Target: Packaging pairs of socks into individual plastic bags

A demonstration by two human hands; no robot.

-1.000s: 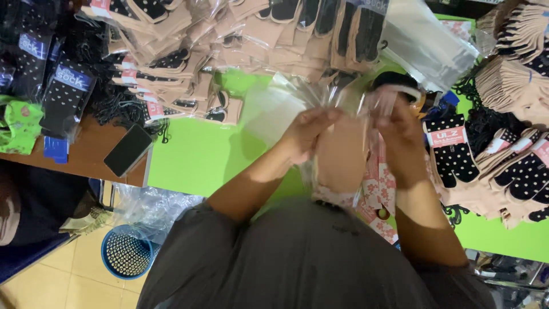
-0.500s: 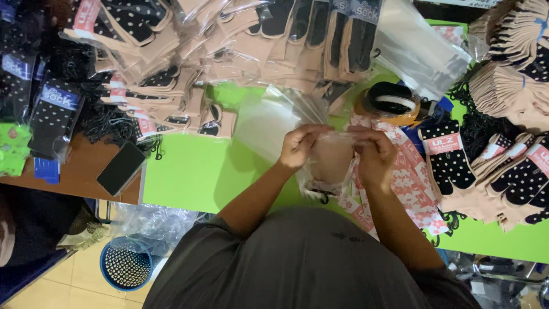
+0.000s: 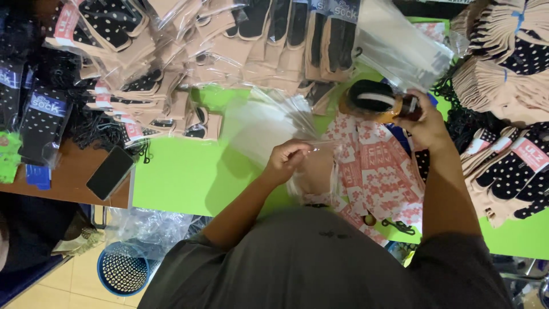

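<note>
Left hand (image 3: pixel 286 162) pinched closed on the top edge of a clear bag (image 3: pixel 317 171) with a beige sock inside, over the green table (image 3: pixel 177 177), right hand (image 3: pixel 426 123) wrapped around an orange tape dispenser (image 3: pixel 377 102), above pink card labels (image 3: pixel 383 171), black phone (image 3: pixel 110 172) well apart at left

bright green table (image 3: pixel 183 183); pink floral labels (image 3: pixel 383 171); black white-dotted socks (image 3: pixel 514 171)

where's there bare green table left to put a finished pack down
The widest bare patch of green table lies between the phone, the packed socks above and the left hand. A smaller strip shows at the lower right edge. The top and right are crowded with sock stacks and pink printed cards.
</note>
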